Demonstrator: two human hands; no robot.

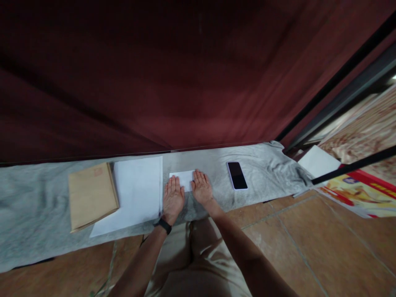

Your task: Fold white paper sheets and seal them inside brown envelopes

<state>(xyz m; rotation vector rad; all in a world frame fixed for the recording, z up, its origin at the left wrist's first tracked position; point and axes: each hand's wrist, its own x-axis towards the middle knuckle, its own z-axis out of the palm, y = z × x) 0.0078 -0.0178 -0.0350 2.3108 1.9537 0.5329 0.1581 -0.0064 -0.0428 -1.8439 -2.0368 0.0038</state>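
Observation:
A small white folded-looking piece of paper lies on the grey cloth in front of me. Flat on its left end rests my left hand, fingers stretched forward, a dark band on the wrist. My right hand lies open over the paper's right end, palm down. Between the two hands the middle of the paper shows; its ends are covered. Left of my left hand is a stack of large white sheets, partly under a pile of brown envelopes.
A phone with a dark screen lies right of my right hand. Grey cloth covers the long narrow surface, with a dark red curtain behind. At the right are black bars and a red-and-yellow printed box near the tiled floor.

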